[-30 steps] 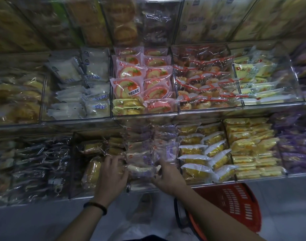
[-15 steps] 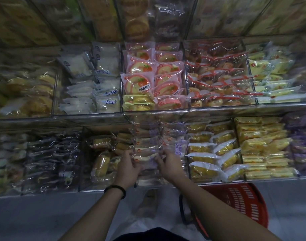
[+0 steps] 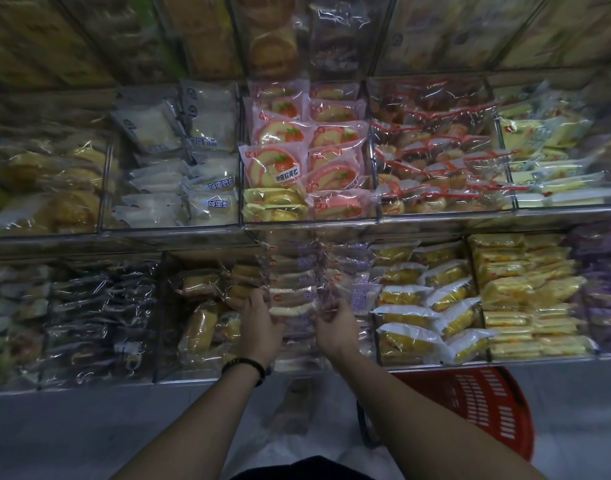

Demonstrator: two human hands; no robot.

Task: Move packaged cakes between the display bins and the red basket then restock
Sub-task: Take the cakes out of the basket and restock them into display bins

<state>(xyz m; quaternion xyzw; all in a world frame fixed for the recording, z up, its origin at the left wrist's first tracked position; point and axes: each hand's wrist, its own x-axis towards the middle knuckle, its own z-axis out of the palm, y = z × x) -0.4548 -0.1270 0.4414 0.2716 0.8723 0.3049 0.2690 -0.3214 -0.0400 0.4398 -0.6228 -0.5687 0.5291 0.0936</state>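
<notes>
Within the last second both hands have drawn closer together in the middle bin [image 3: 200, 377] of the lower shelf; the left hand [image 3: 260, 327] now grips the left end of a clear-wrapped cake [image 3: 292, 311], the right hand [image 3: 335, 327] pinches its right end; the cake sits atop its row, between them; the red basket [image 3: 484, 407] stays near right, below the shelf; probably a pack being seated, so restocking is under way.

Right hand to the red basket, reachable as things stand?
Probably yes. The red basket sits just below the right forearm, with nothing visible between them. The right hand and left hand both pinch a packaged cake, so it must let go or carry it along.
</notes>
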